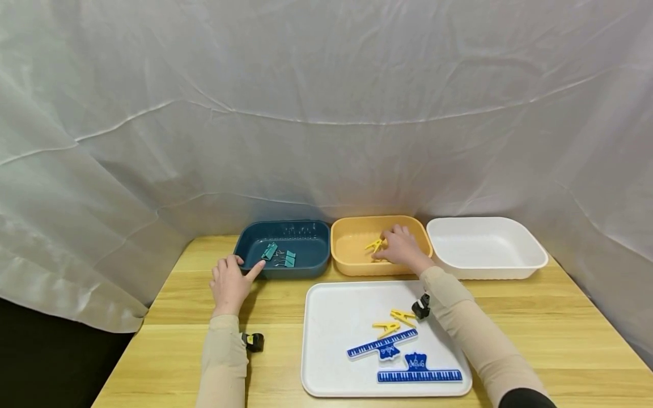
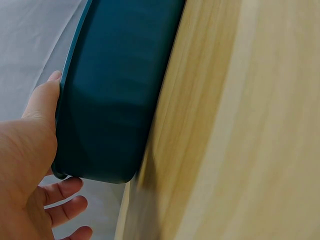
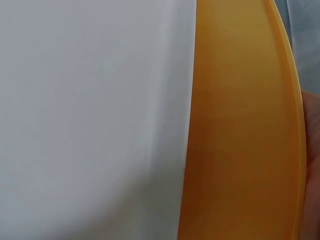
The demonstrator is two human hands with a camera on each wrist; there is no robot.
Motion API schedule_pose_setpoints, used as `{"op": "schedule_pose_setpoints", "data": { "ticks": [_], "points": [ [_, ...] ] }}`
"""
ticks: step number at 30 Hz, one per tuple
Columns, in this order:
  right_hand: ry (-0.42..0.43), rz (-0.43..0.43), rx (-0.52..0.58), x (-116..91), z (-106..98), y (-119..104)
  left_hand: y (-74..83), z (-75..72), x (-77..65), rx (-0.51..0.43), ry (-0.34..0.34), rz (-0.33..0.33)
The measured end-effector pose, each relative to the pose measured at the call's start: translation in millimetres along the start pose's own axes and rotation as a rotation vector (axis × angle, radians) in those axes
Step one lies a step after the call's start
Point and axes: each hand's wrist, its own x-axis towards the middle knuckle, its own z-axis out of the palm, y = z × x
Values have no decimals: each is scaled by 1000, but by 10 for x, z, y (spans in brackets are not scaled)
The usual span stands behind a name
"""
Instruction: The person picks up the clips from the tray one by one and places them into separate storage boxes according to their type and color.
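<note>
Right hand [image 1: 403, 249], right of center, appears to pinch yellow clip [image 1: 374, 245] within yellow bin [image 1: 357, 269]. Left hand [image 1: 229, 283], left of center, rests loose-fingered against corner of dark teal bin [image 1: 291, 273], grasping nothing. Two more yellow clips [image 1: 402, 313] lie on white tray [image 1: 326, 340], bottom center. Good release likely means clip low, fingers parted gently, wrist lifted over rim.

On the surface [image 1: 153, 365], the left bin [image 1: 301, 272], holding binder clips [image 1: 269, 251], stands at 10 o'clock from the tray [image 1: 331, 334], the middle bin [image 1: 349, 249] at 12, the right bin [image 1: 479, 243] at 2. On the tray, two clothespins [image 1: 390, 327] lie at 1 o'clock from one sheet-music clip [image 1: 382, 343], another [image 1: 420, 375] at its 4.
</note>
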Motion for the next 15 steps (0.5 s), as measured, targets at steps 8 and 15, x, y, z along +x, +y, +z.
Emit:
{"op": "schedule_pose_setpoints", "data": {
  "ticks": [8,15],
  "points": [
    [-35,14,-27,22,-4,1,-5,1,0,5,5,5],
    [-70,26,-58,28,-24,-15,-17,19,16,3,8,8]
  ]
}}
